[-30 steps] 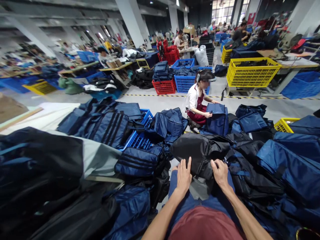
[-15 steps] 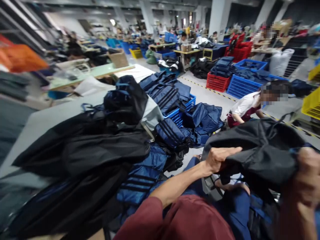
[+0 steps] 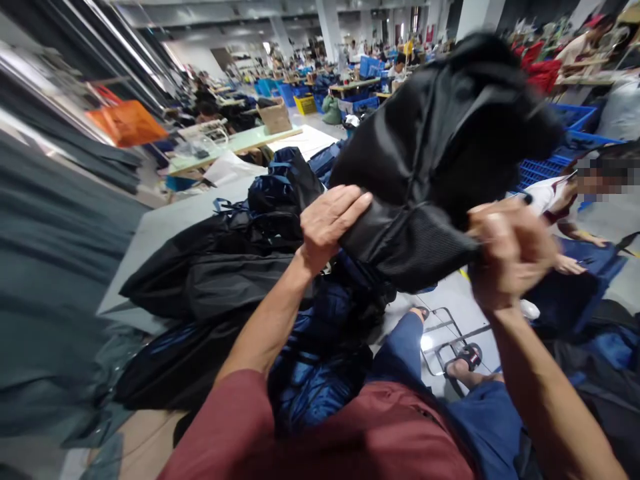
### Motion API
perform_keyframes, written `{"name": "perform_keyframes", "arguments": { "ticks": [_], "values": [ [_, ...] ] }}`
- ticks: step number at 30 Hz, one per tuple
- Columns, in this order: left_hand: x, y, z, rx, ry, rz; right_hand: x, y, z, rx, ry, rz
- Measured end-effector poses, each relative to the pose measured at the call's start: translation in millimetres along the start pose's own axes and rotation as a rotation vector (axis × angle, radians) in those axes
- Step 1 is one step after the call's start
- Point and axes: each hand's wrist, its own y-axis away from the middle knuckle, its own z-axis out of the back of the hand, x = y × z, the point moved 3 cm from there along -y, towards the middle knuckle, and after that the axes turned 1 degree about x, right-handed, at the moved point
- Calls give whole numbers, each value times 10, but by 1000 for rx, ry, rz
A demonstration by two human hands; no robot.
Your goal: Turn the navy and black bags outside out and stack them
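Two hands (image 3: 330, 223) (image 3: 505, 250) gripping black bag (image 3: 440, 153), bag pile (image 3: 225, 267) left, co-worker (image 3: 560, 200) behind

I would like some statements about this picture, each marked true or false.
1. Both hands grip the black bag. True: the left hand and the right hand each hold its lower edge.
2. The bag lies on the floor. False: it is held up in the air.
3. A pile of dark bags lies to the left of the left hand. True.
4. The person wears a green shirt. False: the sleeve is dark red.
5. A co-worker's hand rests on a blue bag. True.
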Motion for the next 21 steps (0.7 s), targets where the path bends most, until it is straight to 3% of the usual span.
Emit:
{"name": "perform_keyframes", "arguments": {
  "ticks": [3,5,8,10,13,16,21],
  "values": [
    [467,753,-135,212,-10,93,-222,314,-301,18,-20,-88],
    [678,1348,-332,470,-75,302,-464,563,-280,141,22,-198],
    [748,2177,-684,933,-179,684,-812,904,114,185,143,-366],
    [638,2506,-942,1088,-162,762,-986,1068,483,161,239,-477],
    [462,2652,-1408,1124,-84,723,-1171,1209,1001,66,381,-645],
    [425,2597,-1933,1118,-39,703,-1327,1251,1365,-34,532,-758],
    [454,2510,-2768,1181,36,736,-1709,1276,1543,55,666,-733]
  ]
}}
